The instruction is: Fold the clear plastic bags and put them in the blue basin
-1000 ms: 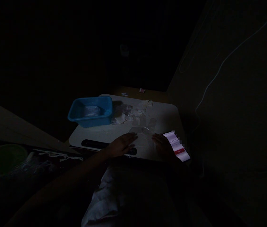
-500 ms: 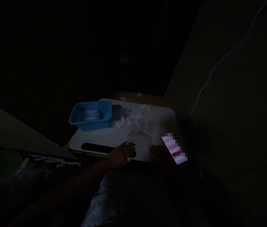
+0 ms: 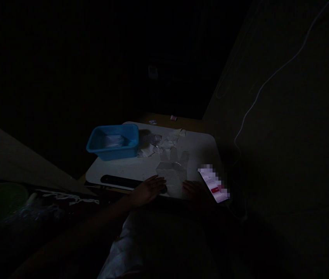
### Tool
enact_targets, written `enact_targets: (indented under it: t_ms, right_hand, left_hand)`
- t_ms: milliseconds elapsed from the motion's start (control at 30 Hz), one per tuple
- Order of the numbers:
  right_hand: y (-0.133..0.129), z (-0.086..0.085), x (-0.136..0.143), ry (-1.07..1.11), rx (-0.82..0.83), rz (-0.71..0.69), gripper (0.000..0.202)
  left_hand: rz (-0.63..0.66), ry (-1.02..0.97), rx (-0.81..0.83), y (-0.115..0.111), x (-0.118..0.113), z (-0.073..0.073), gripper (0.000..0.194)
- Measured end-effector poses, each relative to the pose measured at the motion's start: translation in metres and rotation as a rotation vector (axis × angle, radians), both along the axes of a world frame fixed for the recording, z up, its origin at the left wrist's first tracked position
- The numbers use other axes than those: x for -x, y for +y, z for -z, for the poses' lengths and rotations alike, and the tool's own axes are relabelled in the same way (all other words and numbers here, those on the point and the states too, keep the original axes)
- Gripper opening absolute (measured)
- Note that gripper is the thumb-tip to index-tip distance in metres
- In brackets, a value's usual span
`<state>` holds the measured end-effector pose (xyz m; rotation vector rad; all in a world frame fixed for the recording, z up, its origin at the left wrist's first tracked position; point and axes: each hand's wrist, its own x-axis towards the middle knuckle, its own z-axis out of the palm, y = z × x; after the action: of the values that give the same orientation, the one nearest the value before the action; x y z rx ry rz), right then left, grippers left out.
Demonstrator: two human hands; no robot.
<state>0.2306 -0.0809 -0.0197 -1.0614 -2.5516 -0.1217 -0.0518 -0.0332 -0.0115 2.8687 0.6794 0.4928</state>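
A clear plastic glove [image 3: 174,164] lies spread on a small white table [image 3: 202,145]. My left hand [image 3: 149,188] rests palm down at the table's near edge, over the right end of a dark slot [image 3: 120,181], fingers stretched out and holding nothing. Just below the glove's right side, my right hand [image 3: 193,188] lies with its fingers extended on the edge; its rear part fades into the dark. Crumpled clear plastic and a white piece [image 3: 146,150] lie behind the glove. A blue basin [image 3: 118,154] at the table's left holds clear plastic.
A lit phone [image 3: 214,185] leans at the table's right edge. A pale cable [image 3: 260,91] hangs along the right wall. Small scraps, one pinkish [image 3: 173,117], lie on a wooden surface behind. A green round item [image 3: 3,202] sits at the lower left.
My left hand has shifted slightly left, its fingers closer together. My right hand has moved slightly left. The glove's finger part looks more spread out. The view has shifted a little.
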Motion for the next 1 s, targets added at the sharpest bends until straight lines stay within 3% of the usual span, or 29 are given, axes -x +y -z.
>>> enact_targets:
  t_ms: [167,333,600,700,767,833,1000]
  right_hand:
    - [0.002,0.001,0.003,0.096,0.003,0.035,0.041]
    - [0.003,-0.008,0.005,0.120,0.044,0.098,0.040]
    - [0.020,-0.019,0.013,0.161,0.092,0.115,0.032]
    - [0.027,-0.022,0.017,0.176,0.138,0.072,0.034]
    - [0.031,-0.021,0.019,0.180,0.157,0.062,0.034]
    - [0.033,-0.019,0.019,0.191,0.146,0.078,0.033]
    - [0.042,-0.011,0.016,0.183,0.076,0.115,0.029]
  left_hand:
    - [-0.001,-0.182,0.119,0.001,-0.003,-0.005,0.032]
    - [-0.106,-0.259,0.260,0.000,-0.004,-0.016,0.034]
    - [-0.134,-0.319,0.311,0.002,-0.002,-0.010,0.034]
    - [-0.105,-0.259,0.223,0.007,-0.001,-0.014,0.038]
    - [-0.057,-0.147,0.107,0.014,0.000,-0.018,0.053]
    - [-0.090,-0.052,-0.003,0.023,0.000,-0.023,0.062]
    - [-0.205,0.086,-0.138,0.043,-0.003,-0.030,0.047]
